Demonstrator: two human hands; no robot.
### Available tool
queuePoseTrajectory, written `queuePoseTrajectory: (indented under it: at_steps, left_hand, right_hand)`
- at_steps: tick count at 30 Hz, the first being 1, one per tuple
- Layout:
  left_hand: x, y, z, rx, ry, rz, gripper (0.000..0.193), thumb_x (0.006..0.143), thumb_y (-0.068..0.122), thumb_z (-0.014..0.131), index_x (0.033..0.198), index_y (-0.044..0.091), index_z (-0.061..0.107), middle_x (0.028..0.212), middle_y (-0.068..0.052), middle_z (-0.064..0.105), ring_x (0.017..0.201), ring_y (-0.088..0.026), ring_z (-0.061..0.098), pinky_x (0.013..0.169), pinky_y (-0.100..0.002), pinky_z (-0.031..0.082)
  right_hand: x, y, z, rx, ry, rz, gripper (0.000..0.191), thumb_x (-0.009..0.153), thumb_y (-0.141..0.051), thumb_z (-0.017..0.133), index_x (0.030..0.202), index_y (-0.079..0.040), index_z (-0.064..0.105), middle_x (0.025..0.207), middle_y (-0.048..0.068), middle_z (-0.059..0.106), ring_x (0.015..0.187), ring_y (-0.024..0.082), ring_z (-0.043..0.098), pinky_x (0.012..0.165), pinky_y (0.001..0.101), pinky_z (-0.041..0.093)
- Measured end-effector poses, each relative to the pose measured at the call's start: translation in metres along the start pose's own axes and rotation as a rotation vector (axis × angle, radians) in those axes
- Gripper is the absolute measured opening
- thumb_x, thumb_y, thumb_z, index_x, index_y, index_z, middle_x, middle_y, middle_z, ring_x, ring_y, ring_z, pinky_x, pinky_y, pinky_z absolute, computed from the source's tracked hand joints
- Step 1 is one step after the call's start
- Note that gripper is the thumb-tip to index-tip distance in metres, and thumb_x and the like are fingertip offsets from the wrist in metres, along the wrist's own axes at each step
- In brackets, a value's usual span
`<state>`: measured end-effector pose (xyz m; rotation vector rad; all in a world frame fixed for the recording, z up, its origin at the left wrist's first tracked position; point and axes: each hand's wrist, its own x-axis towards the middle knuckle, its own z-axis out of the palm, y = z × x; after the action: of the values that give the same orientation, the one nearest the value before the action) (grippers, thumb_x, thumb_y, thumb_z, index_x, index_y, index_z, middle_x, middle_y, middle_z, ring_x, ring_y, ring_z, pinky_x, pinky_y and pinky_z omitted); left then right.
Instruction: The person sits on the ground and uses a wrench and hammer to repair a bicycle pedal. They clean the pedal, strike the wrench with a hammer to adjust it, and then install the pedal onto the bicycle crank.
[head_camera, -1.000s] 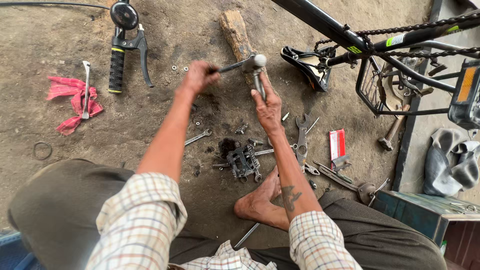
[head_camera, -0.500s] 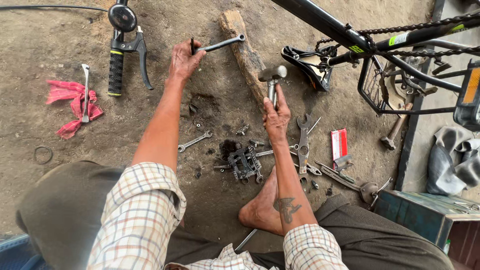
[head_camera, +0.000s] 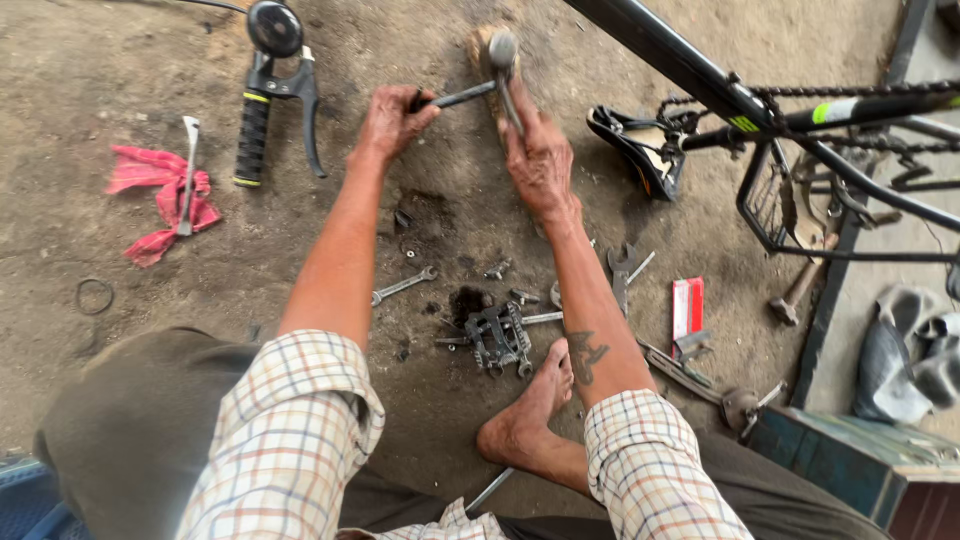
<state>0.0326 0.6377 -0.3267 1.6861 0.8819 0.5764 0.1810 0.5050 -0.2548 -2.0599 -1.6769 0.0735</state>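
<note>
The person sits on the dirt floor with both arms stretched forward and slightly converging toward a wood block at the top of the view. The left hand is fisted around the handle end of a hammer, knuckles up, wrist straight with the forearm; the handle runs right and a little upward from the fist. The right hand is closed on a metal rod, fingers wrapped round its lower part, holding it steeply tilted with its rounded upper end against the block. The hammer handle meets the rod near that end; whether the head touches it cannot be told. The two hands are near each other but apart, each clamped on its own tool. A bare foot lies below the right forearm, which bears a tattoo. Just beside the foot sits a pedal among loose small parts, with a wrench to its left. Farther left lie a handlebar grip with brake lever, a red rag with a tool on it, and a ring. To the right stand a bicycle frame, a saddle and a red box.
</note>
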Motion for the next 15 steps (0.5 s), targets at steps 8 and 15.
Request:
queuePoseTrajectory:
  at_steps: [8, 15]
  left_hand:
    - [0.005, -0.007, 0.008, 0.072, 0.109, 0.118, 0.026, 0.087, 0.039, 0.084, 0.107, 0.024, 0.08, 0.091, 0.004, 0.074, 0.082, -0.015, 0.058, 0.081, -0.036, 0.055]
    - [-0.009, -0.004, 0.013, 0.136, 0.198, 0.181, 0.033, 0.085, 0.03, 0.082, 0.118, 0.026, 0.078, 0.1, 0.001, 0.076, 0.092, -0.017, 0.064, 0.088, -0.036, 0.057]
  right_hand:
    - [-0.005, 0.004, 0.01, 0.0, -0.024, -0.021, 0.068, 0.104, -0.018, 0.067, 0.161, -0.036, 0.034, 0.136, 0.022, 0.069, 0.108, 0.033, 0.07, 0.083, 0.0429, 0.062]
    - [-0.01, 0.006, 0.015, 0.032, -0.159, 0.19, 0.068, 0.105, -0.024, 0.065, 0.161, -0.038, 0.029, 0.106, 0.014, 0.072, 0.095, 0.026, 0.072, 0.086, 0.0437, 0.061]
